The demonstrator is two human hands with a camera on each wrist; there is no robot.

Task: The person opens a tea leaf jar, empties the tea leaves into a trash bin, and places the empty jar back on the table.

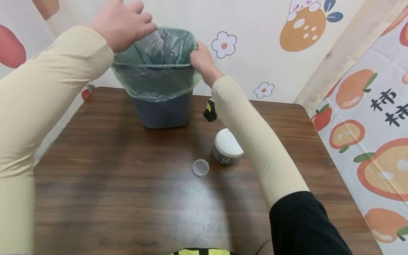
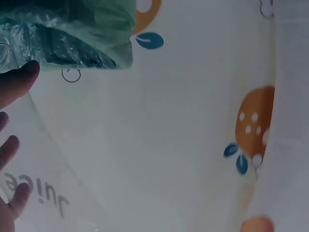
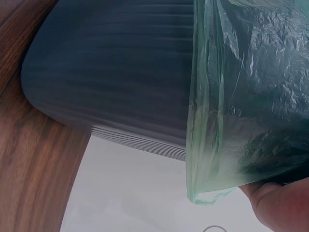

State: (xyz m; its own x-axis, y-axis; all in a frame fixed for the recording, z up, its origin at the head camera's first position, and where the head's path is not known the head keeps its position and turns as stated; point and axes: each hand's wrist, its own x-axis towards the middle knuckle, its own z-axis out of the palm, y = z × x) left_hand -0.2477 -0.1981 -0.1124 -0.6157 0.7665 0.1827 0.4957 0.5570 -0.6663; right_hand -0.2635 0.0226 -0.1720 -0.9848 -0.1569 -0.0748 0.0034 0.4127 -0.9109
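Note:
A dark grey bin (image 1: 162,109) lined with a green plastic bag (image 1: 156,79) stands at the far side of the wooden table (image 1: 121,198). My left hand (image 1: 127,24) grips a clear plastic bottle (image 1: 150,44), tilted with its mouth down over the bin's opening. In the left wrist view my fingers (image 2: 14,84) lie along the clear bottle (image 2: 41,195), which is printed "Juice", with the green bag (image 2: 72,34) above. My right hand (image 1: 201,60) holds the bin's right rim over the bag. In the right wrist view a fingertip (image 3: 282,205) presses the bag (image 3: 251,96) against the bin (image 3: 116,82).
A white-lidded jar (image 1: 227,147) and a small clear lid (image 1: 200,167) lie on the table in front of the bin, near my right forearm. A fruit-patterned cloth wall stands close behind the bin and along the right side.

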